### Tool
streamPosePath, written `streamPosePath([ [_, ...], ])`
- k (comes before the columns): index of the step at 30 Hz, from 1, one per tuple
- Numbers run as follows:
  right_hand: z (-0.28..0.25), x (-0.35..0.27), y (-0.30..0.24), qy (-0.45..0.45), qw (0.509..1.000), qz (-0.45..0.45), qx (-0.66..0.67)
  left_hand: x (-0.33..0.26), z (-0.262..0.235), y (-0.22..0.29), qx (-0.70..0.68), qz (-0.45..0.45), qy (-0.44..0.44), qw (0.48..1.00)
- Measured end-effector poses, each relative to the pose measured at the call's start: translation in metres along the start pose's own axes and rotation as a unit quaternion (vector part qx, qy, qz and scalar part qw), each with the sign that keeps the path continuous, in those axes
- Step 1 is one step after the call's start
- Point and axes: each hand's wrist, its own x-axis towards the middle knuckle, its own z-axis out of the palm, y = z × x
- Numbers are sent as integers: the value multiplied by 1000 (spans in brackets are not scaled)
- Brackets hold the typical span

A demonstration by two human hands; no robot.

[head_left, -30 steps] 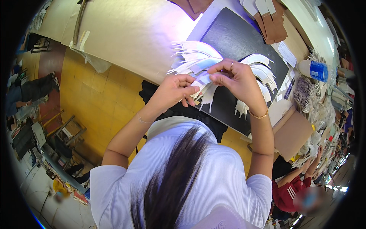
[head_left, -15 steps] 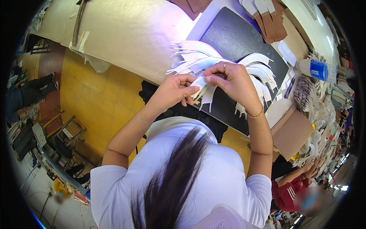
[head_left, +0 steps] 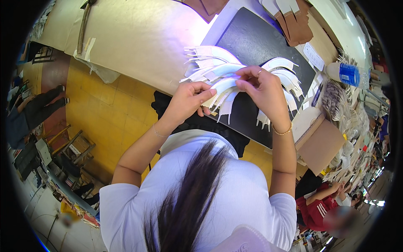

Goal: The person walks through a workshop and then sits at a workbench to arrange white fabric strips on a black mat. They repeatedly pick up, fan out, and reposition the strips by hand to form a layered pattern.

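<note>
Between my hands a curved white strip [head_left: 224, 86] with thin tails at its ends spans the pile. My left hand [head_left: 191, 99] pinches its left end between thumb and fingers. At the other end, my right hand [head_left: 261, 87] has thumb and index finger closed on the strip; its fingertips partly cover that end. Underneath and behind lie more white curved strips [head_left: 216, 54] in an overlapping heap, with another bunch [head_left: 283, 69] to the right of it. The heap rests on a dark flat board [head_left: 252, 33] on the table.
Brown and white cut pieces [head_left: 289, 21] lie at the far right of the table. A bottle with a blue label [head_left: 346, 73], a pen [head_left: 317, 95] and a cardboard box [head_left: 321, 145] are on the right. A hammer [head_left: 85, 25] lies far left. A co-worker in red [head_left: 315, 210] is at lower right.
My right hand has moved slightly to the right, away from my left hand, and more of the strip shows between them. My left hand has barely moved.
</note>
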Motion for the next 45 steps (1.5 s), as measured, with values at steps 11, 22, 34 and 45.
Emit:
streamPosePath([
  [11, 6, -1, 13, 42, 994, 45, 89, 1, 2, -7, 15, 4, 15, 1000],
  [22, 51, -44, 16, 77, 890, -196, -405, 2, 1, -7, -2, 5, 13, 1000],
  [34, 3, -18, 1, 95, 952, -231, -179, -13, 15, 13, 42, 47, -22, 998],
  [45, -10, -18, 7, 38, 968, -236, -70, -17, 27, -1, 189, 135, -40, 972],
])
